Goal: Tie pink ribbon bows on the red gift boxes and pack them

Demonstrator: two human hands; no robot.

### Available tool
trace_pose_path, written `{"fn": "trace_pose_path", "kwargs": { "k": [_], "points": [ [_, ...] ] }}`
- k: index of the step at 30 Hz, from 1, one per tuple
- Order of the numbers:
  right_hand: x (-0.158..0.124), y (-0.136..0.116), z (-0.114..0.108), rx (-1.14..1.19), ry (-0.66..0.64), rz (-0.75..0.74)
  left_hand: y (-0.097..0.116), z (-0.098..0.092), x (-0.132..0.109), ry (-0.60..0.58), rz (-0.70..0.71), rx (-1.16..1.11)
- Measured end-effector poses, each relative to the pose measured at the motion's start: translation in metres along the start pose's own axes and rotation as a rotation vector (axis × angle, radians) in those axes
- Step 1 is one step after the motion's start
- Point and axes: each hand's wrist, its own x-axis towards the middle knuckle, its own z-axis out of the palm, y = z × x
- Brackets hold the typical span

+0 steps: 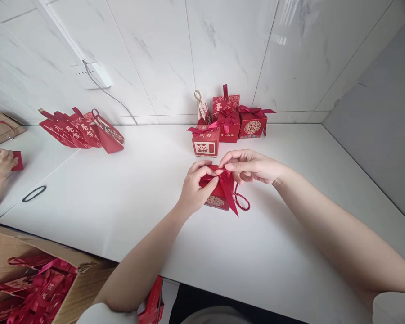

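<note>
A small red gift box [216,201] with a round gold emblem stands on the white table in front of me. My left hand [196,189] reaches over its left side, thumb and fingers pinched on the red ribbon [228,194] at the top. Close beside it, my right hand [251,166] is closed in a pinch on the same ribbon, its fingers curled over the box's right top edge. One pointed ribbon end hangs down the front. A twisted red cord loop [244,202] lies at the box's right. My fingers hide most of the bow.
Behind stand several finished-looking red boxes, one with a double character [202,147]. Red triangular boxes [84,130] lean together at the back left. Another person's hand [0,164] holds a red piece at the left edge, near a black ring [34,193]. A cardboard carton [77,288] holds ribboned boxes.
</note>
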Motion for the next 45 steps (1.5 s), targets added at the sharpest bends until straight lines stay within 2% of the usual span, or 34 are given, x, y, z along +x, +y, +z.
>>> {"fn": "trace_pose_path", "kwargs": {
  "k": [7,14,18,23,30,33,36,39,42,45],
  "points": [
    [-0.004,-0.007,0.0,-0.101,0.068,-0.05,-0.002,-0.001,0.0,-0.015,-0.016,0.014],
    [-0.003,-0.009,-0.003,-0.109,0.142,0.081,0.0,-0.002,0.0,-0.023,-0.028,0.022],
    [-0.004,-0.008,-0.003,-0.109,0.114,0.042,0.001,-0.002,-0.001,-0.028,-0.029,0.018],
    [-0.004,-0.006,-0.003,0.064,0.049,0.005,0.002,-0.003,0.0,-0.033,-0.031,0.016],
    [-0.005,-0.007,0.004,-0.287,0.097,0.02,0.001,-0.002,-0.001,-0.003,-0.027,0.029],
    [-0.009,-0.013,0.01,-0.371,0.122,0.022,-0.004,-0.012,0.004,0.004,-0.04,-0.063],
    [-0.014,-0.02,0.014,-0.46,0.191,0.0,-0.009,-0.032,0.012,0.034,-0.035,-0.17],
    [-0.015,-0.023,0.017,-0.593,0.311,-0.078,-0.007,-0.054,0.016,0.022,-0.017,-0.089],
    [-0.013,-0.021,0.02,-0.7,0.407,-0.17,-0.001,-0.068,0.014,-0.073,-0.105,0.087],
    [-0.01,-0.017,0.025,-0.75,0.446,-0.29,0.004,-0.069,0.01,-0.194,-0.252,0.148]
  ]
}}
